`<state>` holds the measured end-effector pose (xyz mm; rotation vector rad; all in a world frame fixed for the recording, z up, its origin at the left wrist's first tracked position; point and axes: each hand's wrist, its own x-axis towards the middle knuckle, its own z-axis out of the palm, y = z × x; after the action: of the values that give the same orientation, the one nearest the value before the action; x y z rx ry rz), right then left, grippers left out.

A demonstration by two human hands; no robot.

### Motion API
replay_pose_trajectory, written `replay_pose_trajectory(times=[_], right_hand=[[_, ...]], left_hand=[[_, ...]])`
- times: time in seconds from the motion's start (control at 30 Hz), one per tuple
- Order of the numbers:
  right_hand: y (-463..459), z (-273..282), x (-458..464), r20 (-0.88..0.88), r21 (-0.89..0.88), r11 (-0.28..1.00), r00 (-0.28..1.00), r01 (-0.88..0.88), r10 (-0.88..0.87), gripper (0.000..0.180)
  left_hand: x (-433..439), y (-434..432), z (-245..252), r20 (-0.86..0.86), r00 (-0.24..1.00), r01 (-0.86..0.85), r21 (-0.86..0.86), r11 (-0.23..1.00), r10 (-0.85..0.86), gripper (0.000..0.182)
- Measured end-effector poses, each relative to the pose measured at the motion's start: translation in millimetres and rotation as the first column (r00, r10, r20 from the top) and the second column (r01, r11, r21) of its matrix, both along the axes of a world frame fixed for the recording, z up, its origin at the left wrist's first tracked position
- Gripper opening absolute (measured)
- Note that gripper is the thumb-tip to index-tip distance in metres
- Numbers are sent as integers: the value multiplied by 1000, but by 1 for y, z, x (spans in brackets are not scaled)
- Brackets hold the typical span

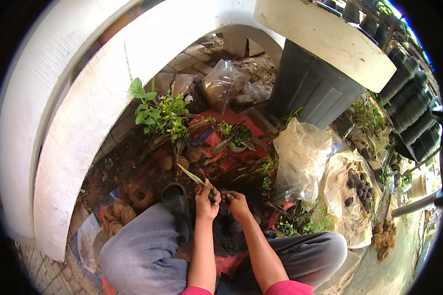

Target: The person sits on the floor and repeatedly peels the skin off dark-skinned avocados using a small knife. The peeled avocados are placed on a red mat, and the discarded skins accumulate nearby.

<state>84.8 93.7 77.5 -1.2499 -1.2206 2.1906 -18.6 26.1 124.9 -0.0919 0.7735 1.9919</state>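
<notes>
My left hand (208, 201) is closed around the lower end of a small plant with a long, yellow-edged green leaf (190, 174), and the leaf points up and to the left. Close to its right, my right hand (237, 205) has its fingertips pinched together; whether something small is between them cannot be told. Below both hands lies a heap of dark soil (229, 239) on a red sheet. Several fibre-wrapped balls (166, 163) sit beyond the leaf's tip.
Flowering plants (166, 114) and a small potted plant (238, 142) stand ahead. Coconut fibre (122, 212) lies at left. To the right are a plastic bag (301, 158) and a sack with dark balls (339, 191). White curved structures (85, 121) rise at left.
</notes>
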Motion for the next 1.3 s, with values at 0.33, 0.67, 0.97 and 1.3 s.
replay_pose_trajectory(times=[0.33, 0.67, 0.97, 1.3], right_hand=[[9, 35, -7, -178, -96, 968, 953, 233, -247, 35], [10, 56, -4, -80, -47, 989, 986, 143, -146, 34], [10, 55, -9, -217, -222, 952, 941, 211, -259, 34], [13, 66, -13, -112, -54, 989, 983, 139, -144, 39]], left_hand=[[2, 2, -2, 144, 988, -67, 69, 995, 56, 42], [-1, 0, -7, 245, 965, -95, 11, 995, 89, 36], [3, 0, -5, 173, 981, -83, -44, 996, 89, 31], [8, 4, 4, -54, 988, -149, -101, 984, 144, 19]])
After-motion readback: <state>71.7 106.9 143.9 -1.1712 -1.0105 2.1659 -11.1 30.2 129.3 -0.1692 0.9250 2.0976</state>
